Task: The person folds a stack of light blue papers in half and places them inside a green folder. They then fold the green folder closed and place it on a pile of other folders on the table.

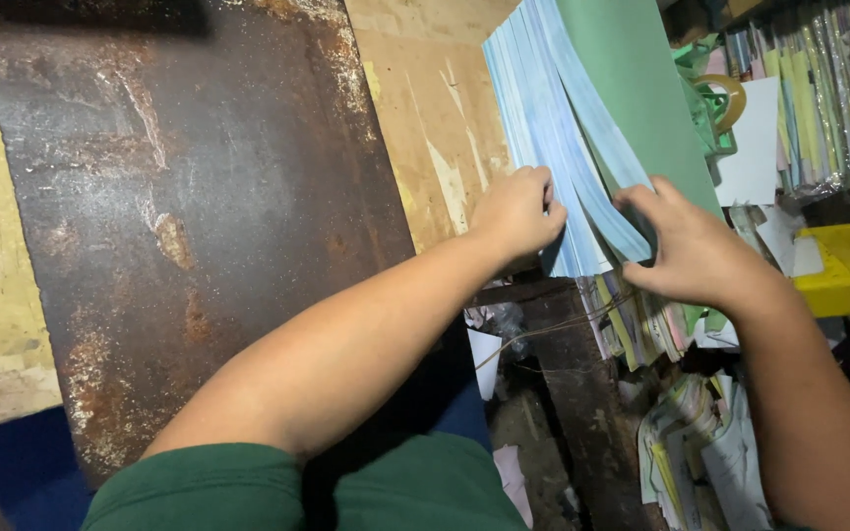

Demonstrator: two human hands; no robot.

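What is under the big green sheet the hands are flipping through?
Under the green sheet lies a fanned stack of light blue sheets, gripped by the left hand and right hand. Whatever lies beneath the stack is covered.

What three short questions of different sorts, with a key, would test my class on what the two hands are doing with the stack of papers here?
1. True or false: both hands touch the stack of blue sheets.
2. Which sheet does the right hand fan out? A) green card B) blue sheet C) yellow box
3. What lies to the left of the left hand?

Key:
1. True.
2. B; the green card lies behind.
3. A rusty metal plate.
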